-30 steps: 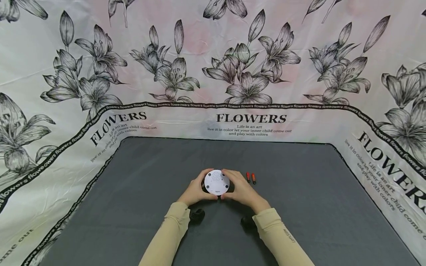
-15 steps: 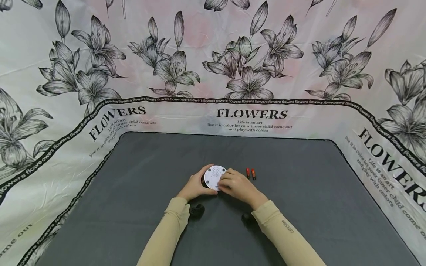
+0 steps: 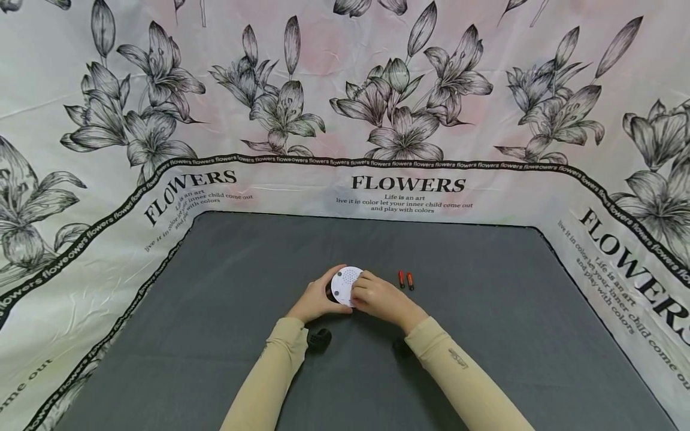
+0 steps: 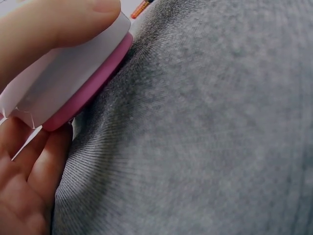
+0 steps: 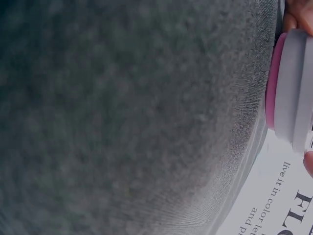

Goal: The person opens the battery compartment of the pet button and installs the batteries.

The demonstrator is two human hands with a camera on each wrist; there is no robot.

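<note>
A round white device [image 3: 344, 284] with a perforated face and small dark feet is held bottom-up above the grey tabletop. My left hand [image 3: 315, 302] grips its left side, thumb at the near edge and fingers around the far side. In the left wrist view, a pink band [image 4: 93, 90] runs along its lower side, below the white body and under the thumb [image 4: 63, 29]. My right hand [image 3: 385, 302] lies over the right part of the face, fingers curled against it; its fingertips are hidden. Two red-and-black batteries [image 3: 405, 280] lie just right of this hand.
The grey tabletop [image 3: 259, 251] surrounds the work. A white cloth [image 3: 302, 200] printed with flowers and lettering borders it behind and at both sides. Black wrist-worn devices sit under both wrists, one [image 3: 319, 340] plainly seen at the left sleeve.
My right hand has left the device's right rim and moved over its face, fingers curling in. The left hand keeps its grip. The batteries stay put, and the head view tilts slightly.
</note>
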